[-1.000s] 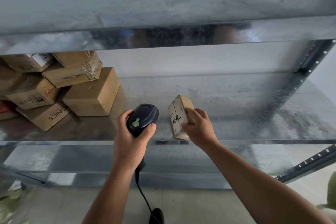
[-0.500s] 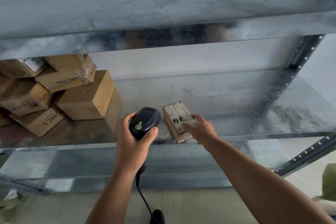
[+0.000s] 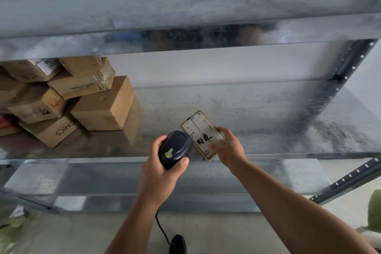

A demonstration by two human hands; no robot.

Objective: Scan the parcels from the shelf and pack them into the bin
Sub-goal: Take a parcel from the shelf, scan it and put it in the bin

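A small cardboard parcel (image 3: 201, 133) with a white label and black handwriting lies near the front edge of the metal shelf (image 3: 268, 113), label face up toward me. My right hand (image 3: 227, 149) holds it by its right side, thumb over the label. My left hand (image 3: 162, 168) grips a dark handheld barcode scanner (image 3: 175, 149) with a green trigger, its head right beside the parcel's left edge. The scanner's cable hangs down to the floor. No bin is in view.
Several brown cardboard boxes (image 3: 103, 105) are piled at the left of the same shelf. An upper shelf (image 3: 185, 6) overhangs. A perforated steel upright (image 3: 348, 64) stands at the right. A lower shelf edge (image 3: 144, 175) and pale floor lie below.
My right hand has turned the parcel from standing on edge to label up. The scanner has closed in on the parcel's left side.
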